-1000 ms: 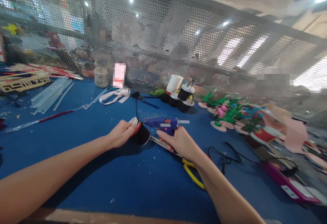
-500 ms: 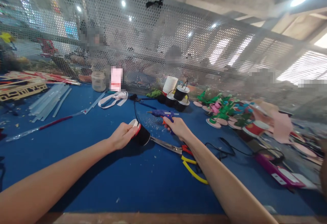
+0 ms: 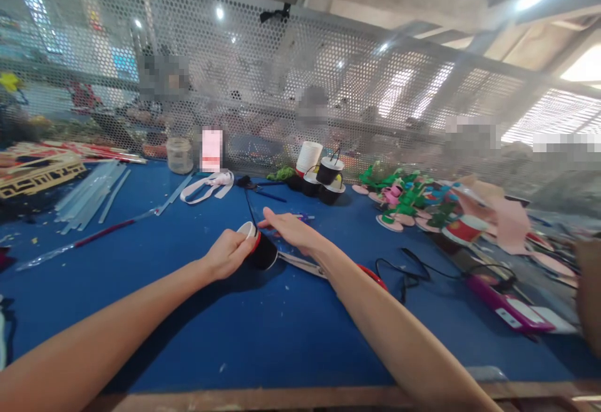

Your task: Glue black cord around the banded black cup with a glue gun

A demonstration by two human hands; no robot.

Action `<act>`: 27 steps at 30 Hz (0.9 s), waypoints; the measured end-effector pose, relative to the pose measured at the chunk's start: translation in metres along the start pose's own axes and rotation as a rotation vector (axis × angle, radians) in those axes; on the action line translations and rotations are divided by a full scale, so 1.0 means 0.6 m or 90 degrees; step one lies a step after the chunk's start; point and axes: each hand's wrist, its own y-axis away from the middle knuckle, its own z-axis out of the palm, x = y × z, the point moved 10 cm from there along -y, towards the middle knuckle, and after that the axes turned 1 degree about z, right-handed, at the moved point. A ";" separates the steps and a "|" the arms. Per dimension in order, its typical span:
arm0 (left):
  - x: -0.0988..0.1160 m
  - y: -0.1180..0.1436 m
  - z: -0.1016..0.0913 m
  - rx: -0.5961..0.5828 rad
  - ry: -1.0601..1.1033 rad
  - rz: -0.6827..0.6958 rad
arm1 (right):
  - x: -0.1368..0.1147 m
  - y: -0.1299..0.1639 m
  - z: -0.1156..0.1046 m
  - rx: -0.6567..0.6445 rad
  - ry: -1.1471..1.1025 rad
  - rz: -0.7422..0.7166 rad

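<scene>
My left hand [image 3: 228,253] grips a small black cup [image 3: 261,253] with a white inside and a red strip at its rim, tilted on its side just above the blue table [image 3: 188,330]. My right hand [image 3: 290,230] hovers flat with fingers spread, right beside the cup and holding nothing. Behind it, only a sliver of the blue glue gun [image 3: 303,216] shows on the table. A pair of scissors [image 3: 305,266] with red and yellow handles lies under my right forearm.
A stack of black and white cups [image 3: 323,177] stands at the back by the perforated metal screen [image 3: 300,86]. Foam flower pieces [image 3: 408,202] crowd the right. Clear glue sticks [image 3: 89,190], a white ribbon [image 3: 206,185], a jar [image 3: 179,155], a black cable [image 3: 413,268] and a purple device [image 3: 509,312] lie around.
My right hand carried the glue gun away from the cup, put it down farther back and let go. It now hovers open beside the cup. The left hand kept its grip.
</scene>
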 end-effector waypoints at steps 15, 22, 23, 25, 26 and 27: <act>0.022 0.002 -0.003 -0.004 0.071 -0.005 | -0.008 0.039 0.002 0.002 -0.262 0.012; 0.051 0.008 0.022 -0.091 0.112 -0.002 | -0.020 0.041 0.030 -0.100 -0.521 -0.006; 0.051 0.007 0.025 -0.102 0.119 -0.014 | -0.022 0.043 0.021 -0.078 -0.534 -0.013; 0.046 0.005 0.030 -0.116 0.136 -0.047 | -0.026 0.048 0.007 -0.051 -0.541 -0.024; 0.041 0.003 0.031 -0.116 0.149 -0.068 | -0.029 0.052 0.003 -0.053 -0.538 -0.027; 0.037 0.001 0.030 -0.111 0.167 -0.091 | -0.033 0.056 0.003 -0.066 -0.533 -0.027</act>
